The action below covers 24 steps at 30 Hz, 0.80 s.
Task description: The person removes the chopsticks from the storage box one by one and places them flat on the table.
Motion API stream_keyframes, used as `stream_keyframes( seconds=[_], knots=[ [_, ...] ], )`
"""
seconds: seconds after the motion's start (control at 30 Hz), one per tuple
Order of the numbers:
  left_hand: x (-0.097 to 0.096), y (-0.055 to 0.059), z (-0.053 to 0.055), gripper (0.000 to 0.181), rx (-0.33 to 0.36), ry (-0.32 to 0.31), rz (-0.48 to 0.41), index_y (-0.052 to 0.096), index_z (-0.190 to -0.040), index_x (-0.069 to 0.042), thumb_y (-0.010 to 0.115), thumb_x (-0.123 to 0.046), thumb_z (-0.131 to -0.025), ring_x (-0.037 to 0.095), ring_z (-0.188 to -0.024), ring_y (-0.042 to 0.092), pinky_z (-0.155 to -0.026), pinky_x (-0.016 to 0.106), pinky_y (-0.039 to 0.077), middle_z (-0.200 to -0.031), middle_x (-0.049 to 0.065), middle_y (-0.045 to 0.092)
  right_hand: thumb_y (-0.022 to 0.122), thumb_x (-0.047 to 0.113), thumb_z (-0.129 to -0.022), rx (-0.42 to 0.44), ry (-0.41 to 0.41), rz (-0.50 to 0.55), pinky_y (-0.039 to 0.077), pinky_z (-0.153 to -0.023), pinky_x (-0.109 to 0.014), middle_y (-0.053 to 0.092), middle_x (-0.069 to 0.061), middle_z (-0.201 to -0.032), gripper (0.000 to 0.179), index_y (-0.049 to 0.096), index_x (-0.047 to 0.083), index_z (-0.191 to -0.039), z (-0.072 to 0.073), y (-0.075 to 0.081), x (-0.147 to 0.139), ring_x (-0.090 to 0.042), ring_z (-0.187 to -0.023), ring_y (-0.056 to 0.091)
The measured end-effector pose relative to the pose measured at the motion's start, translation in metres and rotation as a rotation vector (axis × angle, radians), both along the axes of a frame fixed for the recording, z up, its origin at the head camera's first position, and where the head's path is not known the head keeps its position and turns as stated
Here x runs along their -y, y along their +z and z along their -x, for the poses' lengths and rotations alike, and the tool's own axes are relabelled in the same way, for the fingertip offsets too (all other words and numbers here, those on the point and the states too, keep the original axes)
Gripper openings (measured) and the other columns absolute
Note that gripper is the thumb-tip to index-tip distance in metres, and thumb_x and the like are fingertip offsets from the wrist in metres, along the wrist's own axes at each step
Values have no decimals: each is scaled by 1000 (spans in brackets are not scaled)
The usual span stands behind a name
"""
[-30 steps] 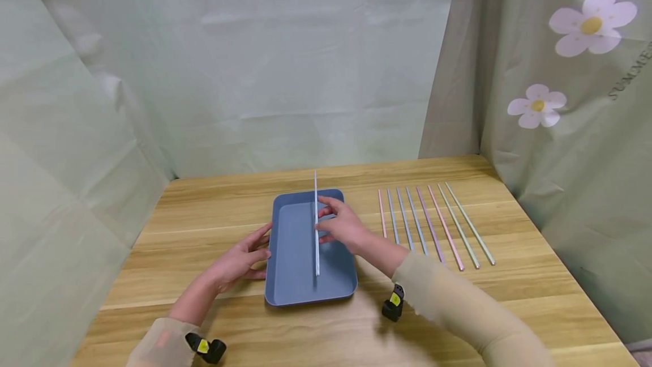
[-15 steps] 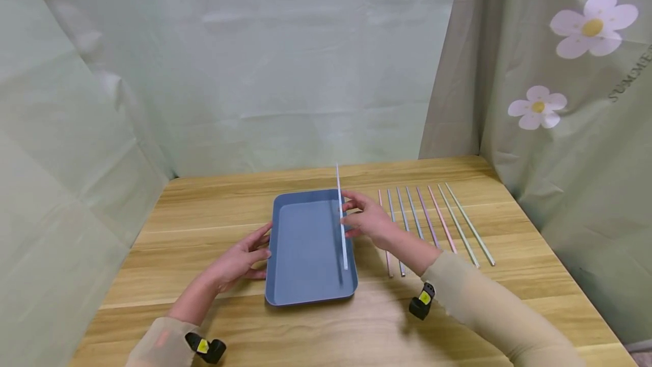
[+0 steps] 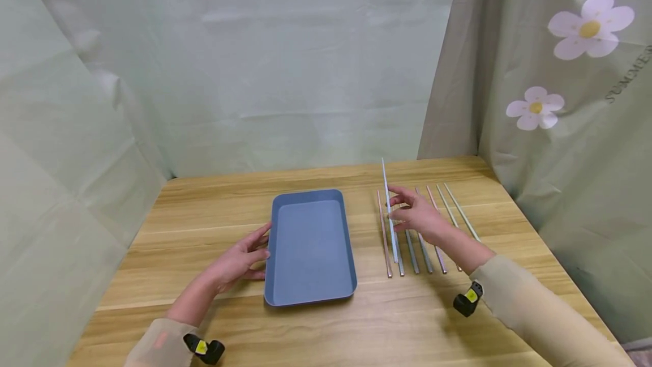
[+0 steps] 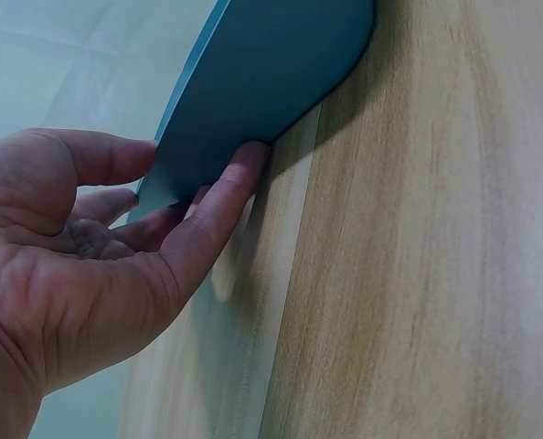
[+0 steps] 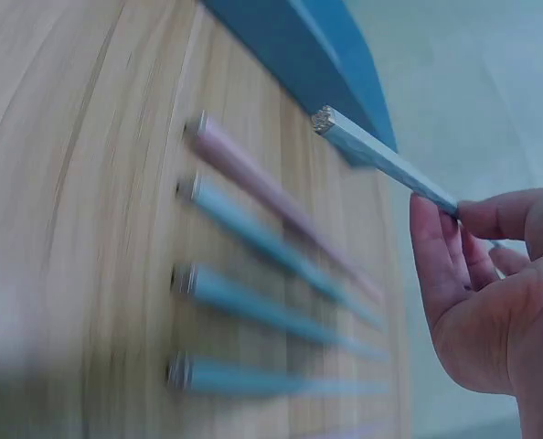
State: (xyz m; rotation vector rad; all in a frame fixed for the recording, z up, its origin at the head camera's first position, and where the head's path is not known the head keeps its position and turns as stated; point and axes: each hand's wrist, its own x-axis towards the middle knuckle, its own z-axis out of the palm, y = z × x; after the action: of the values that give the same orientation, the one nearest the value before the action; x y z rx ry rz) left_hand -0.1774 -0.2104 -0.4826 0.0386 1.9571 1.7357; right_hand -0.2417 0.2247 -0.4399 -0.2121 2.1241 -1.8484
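Note:
My left hand (image 3: 239, 259) rests against the left side of the blue-grey tray (image 3: 312, 254). In the left wrist view its thumb and fingers touch the tray's outer wall (image 4: 253, 87) without curling round it. With thumb and fingertips, my right hand (image 3: 417, 217) pinches a pale blue chopstick (image 3: 384, 177), raised above the table to the right of the tray. Its squared, silvery end (image 5: 324, 119) points toward the right wrist camera. Below and beside that hand lies a row of chopsticks, a pink one (image 3: 384, 237) leftmost. The right hand and forearm hide parts of several.
The wooden table (image 3: 204, 203) meets a pale fabric backdrop (image 3: 305, 72) at its far edge. A flower-printed curtain (image 3: 560, 186) hangs along the right side. Pale green chopsticks (image 3: 460, 211) lie at the right end of the row.
My right hand has carried the pale blue chopstick rightward, from over the tray to above the left part of the row. The left hand and tray have stayed in place.

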Motion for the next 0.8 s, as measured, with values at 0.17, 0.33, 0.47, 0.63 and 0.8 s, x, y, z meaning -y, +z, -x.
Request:
stream_keyframes(
  seconds=[0.17, 0.33, 0.47, 0.63, 0.8],
  knots=[
    [1, -1, 0, 75, -4, -5, 2, 14, -166, -24, 53, -5, -104, 41, -136, 44, -86, 48, 58, -168, 21, 13, 60, -7, -94, -21, -15, -54, 60, -80, -50, 43, -21, -126, 74, 28, 2, -160, 1, -4, -37, -22, -94, 58],
    [2, -1, -1, 75, -15, -23, -3, 11, -166, -22, 52, -6, -105, 41, -136, 44, -86, 48, 58, -168, 23, 11, 60, -7, -95, -31, -30, -89, 60, -78, -46, 44, -22, -125, 74, 26, -1, -160, 5, -5, -75, -19, -91, 60],
    [3, 0, -2, 76, -14, -28, -5, 11, -166, -22, 52, -6, -105, 41, -136, 44, -86, 48, 58, -168, 23, 10, 59, -6, -96, -31, -23, -134, 60, -80, -45, 42, -23, -127, 73, 24, -2, -160, 9, -1, -106, -16, -93, 59],
    [3, 1, -2, 75, -14, -23, -17, 11, -166, -23, 52, -6, -105, 43, -137, 41, -87, 49, 58, -168, 23, 9, 57, -5, -98, -17, -23, -192, 60, -79, -40, 39, -24, -129, 72, 21, -3, -160, 14, 4, -138, -15, -91, 57],
    [2, 2, -1, 75, -14, -21, -19, 12, -166, -23, 53, -6, -105, 44, -140, 39, -87, 50, 58, -168, 24, 9, 56, -6, -98, -20, -31, -230, 60, -78, -39, 40, -28, -129, 71, 21, -5, -159, 15, 4, -163, -15, -92, 58]
  ],
)
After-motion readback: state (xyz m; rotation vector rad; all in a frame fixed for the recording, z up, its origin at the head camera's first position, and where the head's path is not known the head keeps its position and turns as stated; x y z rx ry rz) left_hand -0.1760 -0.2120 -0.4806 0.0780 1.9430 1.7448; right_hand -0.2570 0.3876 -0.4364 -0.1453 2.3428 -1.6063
